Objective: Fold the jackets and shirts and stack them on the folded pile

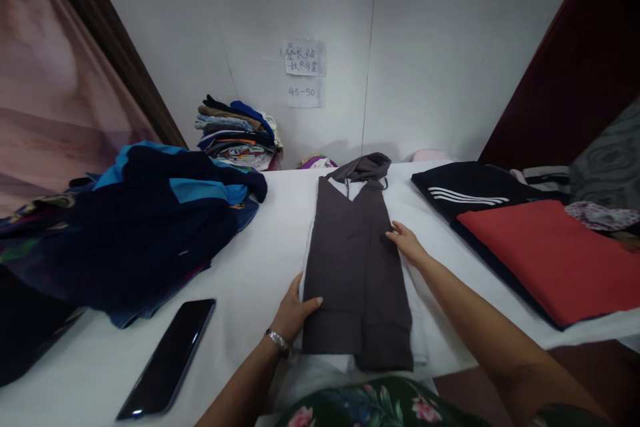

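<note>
Head view: grey garment [343, 250] laid flat, hood [370, 165] not yet folded in; left hand [294, 313], digits apart, at one edge; right hand [410, 245] opposite, grip indeterminable.

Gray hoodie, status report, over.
Left hand, right hand: touching opposite sides of gray hoodie. Hoodie folded, hood at far end. Smartphone lies apart, left.

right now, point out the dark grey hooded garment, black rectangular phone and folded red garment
Dark grey hooded garment [345, 257], head view: folded body
Black rectangular phone [169, 357], head view: screen
Folded red garment [550, 259], head view: upper surface
</note>
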`<state>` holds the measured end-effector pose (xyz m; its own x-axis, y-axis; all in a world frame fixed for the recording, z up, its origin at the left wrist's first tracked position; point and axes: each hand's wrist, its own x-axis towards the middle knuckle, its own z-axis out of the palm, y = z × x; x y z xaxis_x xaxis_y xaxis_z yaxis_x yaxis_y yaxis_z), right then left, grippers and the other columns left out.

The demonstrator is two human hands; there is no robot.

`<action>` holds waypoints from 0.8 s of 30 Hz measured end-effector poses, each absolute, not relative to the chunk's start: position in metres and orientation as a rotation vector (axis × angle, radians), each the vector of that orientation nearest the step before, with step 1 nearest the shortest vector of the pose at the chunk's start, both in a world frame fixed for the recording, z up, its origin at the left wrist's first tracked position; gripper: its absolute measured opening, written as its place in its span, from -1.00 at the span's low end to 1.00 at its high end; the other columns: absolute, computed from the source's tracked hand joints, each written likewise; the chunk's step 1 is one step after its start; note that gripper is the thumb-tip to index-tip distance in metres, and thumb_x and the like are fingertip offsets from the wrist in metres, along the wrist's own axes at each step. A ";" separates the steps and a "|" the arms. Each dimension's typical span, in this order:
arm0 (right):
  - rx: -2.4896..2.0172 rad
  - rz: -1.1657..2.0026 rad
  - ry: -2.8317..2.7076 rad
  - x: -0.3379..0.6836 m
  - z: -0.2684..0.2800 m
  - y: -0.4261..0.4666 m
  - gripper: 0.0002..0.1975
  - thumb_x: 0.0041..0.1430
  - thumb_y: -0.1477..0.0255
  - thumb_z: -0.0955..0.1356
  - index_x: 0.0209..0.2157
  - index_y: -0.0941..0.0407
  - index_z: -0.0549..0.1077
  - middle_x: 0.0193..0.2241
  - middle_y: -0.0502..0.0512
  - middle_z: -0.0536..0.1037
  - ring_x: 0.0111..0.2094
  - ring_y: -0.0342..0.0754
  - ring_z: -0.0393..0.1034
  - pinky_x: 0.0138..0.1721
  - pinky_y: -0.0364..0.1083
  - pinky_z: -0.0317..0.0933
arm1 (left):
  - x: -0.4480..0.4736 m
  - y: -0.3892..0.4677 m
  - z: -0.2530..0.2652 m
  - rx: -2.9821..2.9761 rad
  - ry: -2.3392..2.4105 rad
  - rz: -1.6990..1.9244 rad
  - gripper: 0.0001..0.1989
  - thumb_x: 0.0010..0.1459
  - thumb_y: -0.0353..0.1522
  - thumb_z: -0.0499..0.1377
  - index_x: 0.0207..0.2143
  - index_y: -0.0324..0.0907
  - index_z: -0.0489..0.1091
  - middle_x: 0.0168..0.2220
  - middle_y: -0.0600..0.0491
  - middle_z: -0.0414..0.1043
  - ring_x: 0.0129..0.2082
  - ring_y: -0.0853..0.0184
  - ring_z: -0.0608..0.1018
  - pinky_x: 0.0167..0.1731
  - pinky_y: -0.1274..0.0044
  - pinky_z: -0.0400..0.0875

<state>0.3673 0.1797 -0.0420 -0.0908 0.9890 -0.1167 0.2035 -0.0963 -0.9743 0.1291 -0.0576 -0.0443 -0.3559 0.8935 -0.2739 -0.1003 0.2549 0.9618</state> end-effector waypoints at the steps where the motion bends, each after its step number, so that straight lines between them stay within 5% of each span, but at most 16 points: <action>1: -1.378 1.339 -1.285 0.368 -0.042 0.174 -0.48 -0.02 0.51 0.40 0.05 0.14 0.37 -0.02 0.22 0.51 0.01 0.06 0.41 0.08 0.06 0.24 | 0.129 -0.057 -0.042 0.758 1.522 1.281 -0.11 -0.23 -0.30 0.37 0.18 -0.26 0.15 0.04 -0.15 0.44 -0.01 0.10 0.51 0.00 0.33 0.41; 7: -1.133 2.068 -0.965 0.363 -0.037 0.127 -0.69 0.00 0.51 0.39 -0.14 0.19 0.45 -0.34 0.15 0.63 -0.34 0.02 0.54 -0.15 0.04 0.41 | 0.089 -0.057 -0.010 0.746 1.466 1.215 -0.14 -0.26 -0.28 0.37 0.15 -0.23 0.18 -0.05 -0.09 0.50 -0.13 0.09 0.57 -0.11 0.31 0.46; 13: -1.060 2.460 -0.920 0.329 -0.035 0.061 -0.76 0.02 0.51 0.40 -0.21 0.24 0.49 -0.33 0.19 0.63 -0.30 0.01 0.55 -0.06 0.01 0.35 | 0.024 -0.063 0.000 0.946 1.803 0.927 -0.20 -0.23 -0.26 0.29 0.14 -0.23 0.21 -0.06 -0.06 0.50 -0.14 0.08 0.57 -0.12 0.32 0.47; 19: -1.104 2.540 -0.767 0.308 -0.033 0.030 -0.80 0.05 0.45 0.39 -0.26 0.23 0.52 -0.39 0.18 0.63 -0.26 0.04 0.54 -0.01 0.03 0.31 | 0.052 -0.081 -0.021 1.477 2.378 0.787 -0.34 0.02 -0.22 0.14 0.17 -0.30 0.22 0.25 -0.21 0.14 0.24 0.08 0.24 0.20 0.26 0.14; 24: -1.021 2.537 -0.729 0.324 -0.037 0.021 -0.79 0.01 0.43 0.41 -0.28 0.22 0.53 -0.36 0.18 0.63 -0.26 0.03 0.54 -0.07 -0.02 0.33 | 0.108 -0.110 -0.030 1.877 2.490 0.579 -0.44 0.14 -0.09 0.09 0.16 -0.07 0.27 0.31 -0.10 0.03 0.30 0.02 0.09 0.20 0.04 -0.01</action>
